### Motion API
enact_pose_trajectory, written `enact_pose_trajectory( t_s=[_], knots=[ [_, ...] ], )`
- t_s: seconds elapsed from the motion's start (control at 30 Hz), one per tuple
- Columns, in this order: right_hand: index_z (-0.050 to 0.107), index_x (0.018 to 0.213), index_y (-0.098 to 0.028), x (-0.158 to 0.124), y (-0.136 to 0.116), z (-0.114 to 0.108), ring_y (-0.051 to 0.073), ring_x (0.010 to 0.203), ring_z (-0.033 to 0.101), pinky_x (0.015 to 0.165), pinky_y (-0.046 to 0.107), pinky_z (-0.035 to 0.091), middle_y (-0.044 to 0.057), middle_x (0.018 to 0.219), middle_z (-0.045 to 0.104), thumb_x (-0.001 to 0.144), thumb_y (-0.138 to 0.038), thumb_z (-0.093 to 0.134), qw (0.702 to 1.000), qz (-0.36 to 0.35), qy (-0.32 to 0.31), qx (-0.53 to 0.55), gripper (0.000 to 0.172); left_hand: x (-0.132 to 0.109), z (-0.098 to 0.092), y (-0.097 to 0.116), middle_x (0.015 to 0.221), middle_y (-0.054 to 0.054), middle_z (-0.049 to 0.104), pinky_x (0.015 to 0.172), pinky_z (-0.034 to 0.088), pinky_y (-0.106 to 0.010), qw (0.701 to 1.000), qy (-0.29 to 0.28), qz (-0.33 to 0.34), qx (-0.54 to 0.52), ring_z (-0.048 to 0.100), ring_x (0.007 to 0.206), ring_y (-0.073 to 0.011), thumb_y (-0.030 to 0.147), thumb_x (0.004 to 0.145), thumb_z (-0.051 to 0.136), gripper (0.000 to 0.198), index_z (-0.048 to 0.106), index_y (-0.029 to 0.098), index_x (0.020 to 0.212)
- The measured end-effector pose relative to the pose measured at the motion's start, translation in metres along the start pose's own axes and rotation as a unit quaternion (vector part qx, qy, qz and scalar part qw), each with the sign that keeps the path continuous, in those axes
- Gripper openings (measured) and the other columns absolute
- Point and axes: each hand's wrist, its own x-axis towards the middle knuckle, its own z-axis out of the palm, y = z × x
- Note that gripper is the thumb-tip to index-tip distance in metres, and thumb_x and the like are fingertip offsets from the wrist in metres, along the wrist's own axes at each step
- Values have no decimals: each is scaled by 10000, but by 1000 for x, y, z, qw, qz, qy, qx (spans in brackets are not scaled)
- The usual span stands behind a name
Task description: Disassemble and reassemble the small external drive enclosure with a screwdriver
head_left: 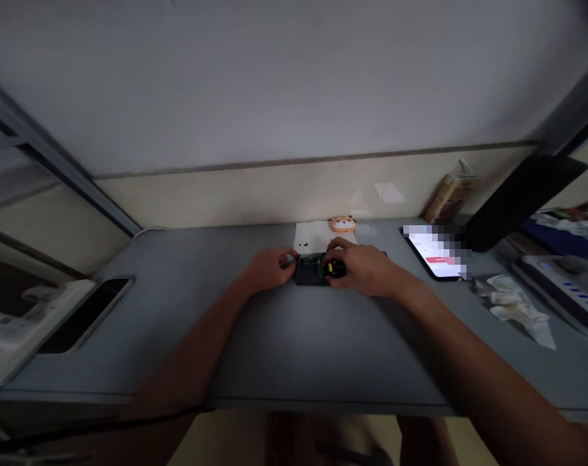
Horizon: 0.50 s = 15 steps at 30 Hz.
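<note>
Circuit board (314, 266), green, seated in a dark flat case (304, 277). Case lying flat on a grey desk (177, 330), near the middle of the desk's width and closer to the back wall than to the front edge. Right hand (364, 268) over the right half of the case, fingers curled around a black-and-yellow screwdriver handle (335, 268), shaft and tip hidden. Left hand (269, 268) at the case's left edge, fingers drawn together at a small silvery item (290, 261); pinch or mere touch not determinable, item too small to identify. Case between the two hands, with little room there.

Sheet of white paper (317, 236) just behind the case, a few small black screws (303, 246) on it. Orange tiger-face ornament (343, 224) at the paper's far edge, beside the wall. Narrow strip of desk behind these items. Phone (434, 254) right of the right hand, near, screen blurred. Crumpled tissue (511, 307) further right, close to the desk's right side. Wide stretch of desk between the hands and the front edge, forearms crossing it. Long stretch left of the left hand, up to a dark slot (85, 314) in the desk.
</note>
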Motion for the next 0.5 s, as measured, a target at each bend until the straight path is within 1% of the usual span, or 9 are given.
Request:
enact_pose_trajectory(
  t_s=[0.1, 0.23, 0.37, 0.5],
  knots=[
    [740, 1213, -260, 0, 0, 1, 199, 820, 693, 678, 316, 453, 68, 1319, 659, 861, -371, 678, 1000, 3, -8, 5, 374, 0, 1, -2, 485, 59, 461, 556, 300, -264, 1000, 5, 15, -3, 441, 491, -135, 338, 852, 548, 294, 730, 188, 1028],
    [745, 1196, -262, -1, 2, -1, 243, 911, 708, 675, 322, 448, 63, 1289, 694, 870, -377, 682, 1000, 0, -30, 8, 351, 0, 2, -3, 502, 54, 477, 562, 306, -261, 999, 22, 23, 4, 437, 494, -128, 339, 844, 549, 272, 730, 190, 981],
    [743, 1175, -267, -2, 2, -3, 267, 997, 704, 689, 318, 447, 53, 1269, 720, 885, -379, 676, 999, 1, -35, 16, 319, 0, 3, -2, 513, 51, 500, 574, 325, -262, 999, 22, 24, 14, 450, 496, -128, 326, 835, 550, 261, 731, 189, 964],
    [751, 1131, -274, -3, 3, -3, 252, 942, 707, 676, 313, 437, 45, 1211, 743, 873, -370, 698, 999, -1, -37, 23, 280, -1, 2, -2, 519, 52, 511, 584, 341, -263, 999, 23, 27, 15, 468, 501, -132, 286, 812, 562, 212, 718, 203, 928]
  ],
)
